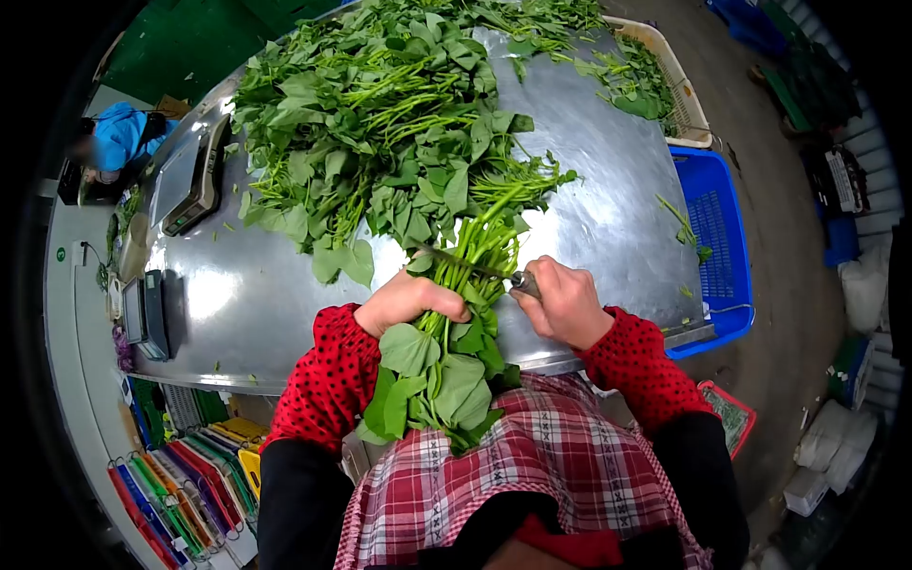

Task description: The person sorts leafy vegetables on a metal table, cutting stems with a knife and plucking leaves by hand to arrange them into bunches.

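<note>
My left hand (415, 302) is closed around a bunch of leafy green stems (456, 361), whose broad leaves hang toward my apron. The cut-end side of the stems points up and away over the metal table. In my right hand (565, 306) is a knife (518, 281), gripped by its dark handle. Its thin blade (454, 257) lies across the stems just above my left hand. Beyond my hands a large heap of the same leafy greens (380, 133) covers the far part of the table.
A shiny metal table (608, 228) spans the work area. Two scales (195, 180) stand along its left side. A blue basket (736, 237) and a cream basket (698, 114) of greens sit at the right edge. A person in blue (123, 138) is at far left.
</note>
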Demonstrator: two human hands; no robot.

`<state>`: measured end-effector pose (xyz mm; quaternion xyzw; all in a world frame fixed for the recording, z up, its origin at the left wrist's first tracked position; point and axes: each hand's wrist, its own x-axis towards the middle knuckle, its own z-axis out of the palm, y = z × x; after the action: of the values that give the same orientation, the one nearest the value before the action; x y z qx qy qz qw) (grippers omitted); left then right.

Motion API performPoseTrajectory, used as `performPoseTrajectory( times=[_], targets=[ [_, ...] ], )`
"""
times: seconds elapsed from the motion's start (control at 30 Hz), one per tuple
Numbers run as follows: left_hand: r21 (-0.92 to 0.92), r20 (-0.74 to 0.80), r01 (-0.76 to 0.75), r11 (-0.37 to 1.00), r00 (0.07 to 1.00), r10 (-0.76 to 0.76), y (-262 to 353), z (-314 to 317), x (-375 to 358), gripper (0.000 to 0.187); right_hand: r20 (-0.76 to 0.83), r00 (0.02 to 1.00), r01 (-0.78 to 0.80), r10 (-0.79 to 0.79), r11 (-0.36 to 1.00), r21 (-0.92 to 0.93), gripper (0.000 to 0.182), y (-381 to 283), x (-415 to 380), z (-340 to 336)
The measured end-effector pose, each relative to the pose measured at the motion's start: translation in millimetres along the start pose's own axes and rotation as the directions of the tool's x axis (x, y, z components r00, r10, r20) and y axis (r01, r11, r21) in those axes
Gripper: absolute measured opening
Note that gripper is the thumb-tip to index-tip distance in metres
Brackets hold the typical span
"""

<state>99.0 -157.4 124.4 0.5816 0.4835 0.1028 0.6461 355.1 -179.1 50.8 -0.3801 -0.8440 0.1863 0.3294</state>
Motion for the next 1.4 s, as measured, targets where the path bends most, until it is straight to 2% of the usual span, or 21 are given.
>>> performPoseTrajectory(
  times=[0.1,0.2,0.33,0.4,0.47,0.53,0.63,0.7,0.77,0.8,0.83,0.93,1.0,1.1,1.13,1.2,1.23,1.3,1.33,1.37,1.4],
  targets=[
    [-0.178,-0.089,-0.056,0.983,0.995,0.04,0.5,7.1,-8.7,0.031,0.086,0.976,-0.192,0.201,0.976,-0.099,0.028,29.1,-54.9,25.3],
    [-0.366,-0.14,0.054,0.929,0.984,-0.113,-15.4,2.1,-7.0,0.038,0.112,0.901,-0.418,0.419,0.908,-0.032,0.026,35.6,-86.9,28.9],
    [-0.203,-0.049,-0.008,0.979,0.999,-0.002,-12.8,8.1,8.7,0.034,-0.048,0.971,-0.225,0.236,0.96,0.165,0.025,-3.0,-20.3,6.2],
    [-0.126,-0.079,-0.012,0.992,0.997,0.002,0.9,11.1,1.6,0.035,0.112,0.968,-0.225,0.223,0.974,0.004,0.025,-2.5,-16.0,18.8],
    [-0.004,-0.198,0.016,1.0,0.98,-0.016,17.7,-8.4,-27.0,0.038,0.45,0.704,-0.461,0.549,0.836,-0.298,0.032,48.3,-73.3,48.1],
    [0.016,-0.241,-0.218,0.976,0.946,0.215,-1.8,-37.0,-48.1,0.044,0.297,0.826,-0.516,0.479,0.855,0.057,0.029,53.6,-89.5,43.9],
    [0.15,-0.024,-0.151,0.977,0.987,0.156,-33.2,-67.4,-53.8,0.06,0.162,0.797,-0.602,0.582,0.746,0.285,0.035,53.7,-28.3,47.9],
    [-0.357,-0.1,-0.218,0.908,0.976,0.195,-39.2,-55.4,-63.6,0.071,0.286,0.694,-0.718,0.66,0.605,0.345,0.037,81.1,7.7,77.3],
    [-0.354,-0.139,-0.218,0.91,0.974,0.179,-48.7,-57.6,-72.6,0.077,0.463,0.605,-0.796,0.647,0.476,0.374,0.045,88.6,42.7,93.2],
    [-0.348,-0.146,-0.209,0.914,0.975,0.167,-58.6,-61.2,-76.0,0.077,0.101,0.85,-0.526,0.518,0.819,0.229,0.048,123.6,42.9,129.7],
    [-0.371,-0.168,-0.341,0.864,0.939,0.299,-69.0,-64.7,-78.1,0.076,0.22,0.775,-0.63,0.593,0.751,0.195,0.05,131.3,67.6,124.6],
    [-0.399,-0.286,-0.472,0.786,0.879,0.382,-79.7,-68.7,-99.0,0.069,0.101,0.885,-0.448,0.456,0.889,-0.092,0.046,124.3,101.4,97.2],
    [-0.369,-0.19,-0.618,0.695,0.781,0.594,-98.2,-78.3,-100.6,0.069,0.253,0.883,-0.429,0.394,0.898,0.099,0.045,69.7,104.0,62.2],
    [-0.423,-0.189,-0.651,0.63,0.744,0.641,-114.1,-81.7,-92.9,0.058,0.097,0.982,-0.191,0.165,0.846,0.497,0.034,22.7,72.1,117.3],
    [-0.431,-0.283,-0.677,0.596,0.729,0.624,-106.5,-72.4,-89.5,0.052,0.421,0.811,-0.561,0.407,0.747,0.358,0.037,5.4,76.1,107.2],
    [-0.44,-0.339,-0.68,0.586,0.73,0.593,-105.2,-58.2,-88.9,0.052,0.416,0.643,-0.766,0.643,0.53,0.363,0.042,14.2,48.0,149.3],
    [-0.454,-0.368,-0.675,0.582,0.737,0.568,-107.2,-55.0,-91.7,0.052,0.428,0.635,-0.772,0.643,0.521,0.364,0.042,15.3,37.7,160.8],
    [-0.463,-0.305,-0.645,0.608,0.76,0.574,-107.7,-58.5,-92.5,0.052,0.22,0.869,-0.494,0.442,0.78,0.385,0.043,13.4,19.1,170.1],
    [-0.452,-0.211,-0.626,0.636,0.768,0.605,-104.0,-63.1,-90.7,0.052,0.412,0.624,-0.749,0.663,0.658,0.075,0.037,10.5,35.2,174.8],
    [-0.446,-0.343,-0.484,0.753,0.87,0.355,-95.6,-53.4,-108.7,0.059,0.467,0.603,-0.795,0.647,0.533,0.289,0.032,16.5,31.6,178.7],
    [-0.441,-0.342,-0.49,0.752,0.866,0.364,-76.3,-47.7,-118.9,0.059,0.516,0.598,-0.794,0.613,0.371,0.481,0.027,23.8,29.6,181.7]
  ],
)
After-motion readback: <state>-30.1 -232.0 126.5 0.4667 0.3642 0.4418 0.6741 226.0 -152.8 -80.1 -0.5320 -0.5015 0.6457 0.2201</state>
